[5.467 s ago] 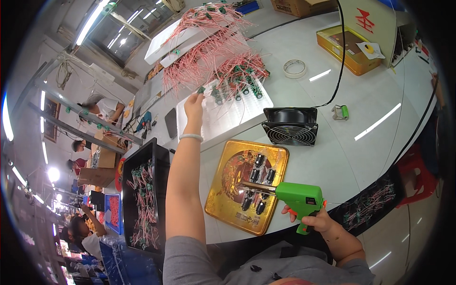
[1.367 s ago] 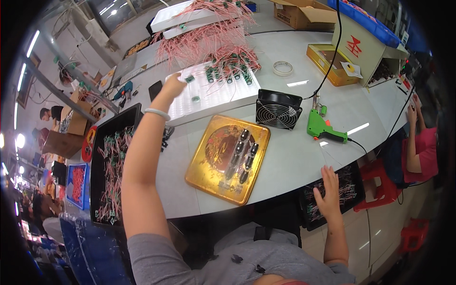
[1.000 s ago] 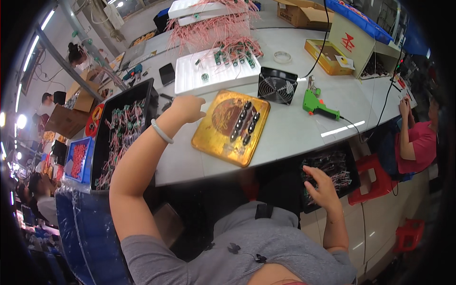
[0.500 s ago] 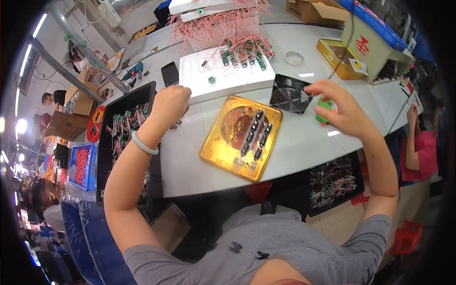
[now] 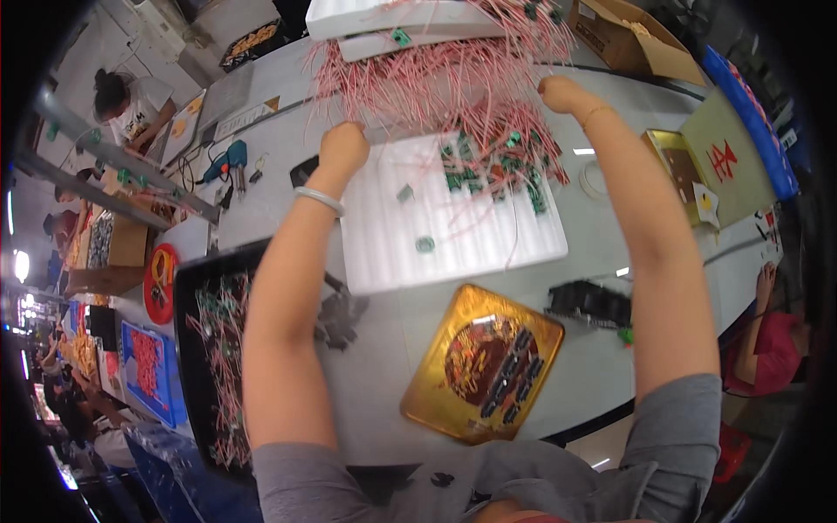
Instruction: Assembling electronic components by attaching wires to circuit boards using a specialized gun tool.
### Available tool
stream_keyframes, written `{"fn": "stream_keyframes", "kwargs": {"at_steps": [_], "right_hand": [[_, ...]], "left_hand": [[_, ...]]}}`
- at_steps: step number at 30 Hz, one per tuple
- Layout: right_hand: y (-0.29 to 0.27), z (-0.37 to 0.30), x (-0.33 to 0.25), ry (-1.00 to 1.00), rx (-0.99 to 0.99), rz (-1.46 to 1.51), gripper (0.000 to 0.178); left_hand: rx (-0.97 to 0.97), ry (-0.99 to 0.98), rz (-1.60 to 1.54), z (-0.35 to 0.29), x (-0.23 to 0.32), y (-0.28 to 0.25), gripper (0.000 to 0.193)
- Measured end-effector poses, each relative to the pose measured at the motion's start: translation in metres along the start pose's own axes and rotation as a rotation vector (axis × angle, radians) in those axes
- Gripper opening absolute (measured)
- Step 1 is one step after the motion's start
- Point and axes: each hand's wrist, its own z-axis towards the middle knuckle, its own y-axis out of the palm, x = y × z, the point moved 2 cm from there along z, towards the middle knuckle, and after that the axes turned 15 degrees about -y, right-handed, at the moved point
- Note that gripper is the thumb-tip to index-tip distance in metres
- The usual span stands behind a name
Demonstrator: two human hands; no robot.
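Observation:
A white foam tray [image 5: 392, 235] lies on the table in front of me, with small green circuit boards [image 5: 471, 170] on pink wires heaped along its far right part. My left hand [image 5: 344, 148] is closed beside the tray's far left edge; whatever its fingers hold is hidden. Stretched further out, my right hand [image 5: 565, 94] is closed at the right end of a thick fringe of pink wires [image 5: 427, 83]. What it grips cannot be made out. Those wires hang from stacked white foam trays [image 5: 410, 19] at the back.
Nearer me sits a gold tin lid [image 5: 436, 383] carrying rows of black parts. A black fan [image 5: 591, 302] lies right of it, by my right forearm. On the left stand a black tray [image 5: 196, 349] of wired boards and a blue power tool [image 5: 228, 161]. An open gold tin [image 5: 676, 170] is at right.
Both hands have reached farther away across the table. My right hand has left the fan and closed; its fingers were spread before. The view has shifted, so the foam tray looks larger and nearer.

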Motion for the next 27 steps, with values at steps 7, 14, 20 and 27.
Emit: {"fn": "stream_keyframes", "kwargs": {"at_steps": [7, 14, 20, 27], "right_hand": [[0.09, 0.069, 0.072, 0.294, 0.386, 0.325, 0.027], [0.092, 0.097, 0.095, 0.194, 0.26, 0.158, 0.026], [0.07, 0.131, 0.085, 0.117, 0.417, 0.441, 0.033], [0.069, 0.115, 0.068, 0.26, 0.028, 0.544, 0.036]], "left_hand": [[-0.095, -0.351, -0.065, 0.061, -0.002, 0.078, 0.025], [0.015, -0.388, -0.166, 0.082, -0.033, 0.127, 0.019], [0.065, -0.396, 0.175, 0.109, -0.002, 0.098, 0.022], [-0.154, -0.577, 0.097, 0.136, -0.014, 0.107, 0.036]]}}
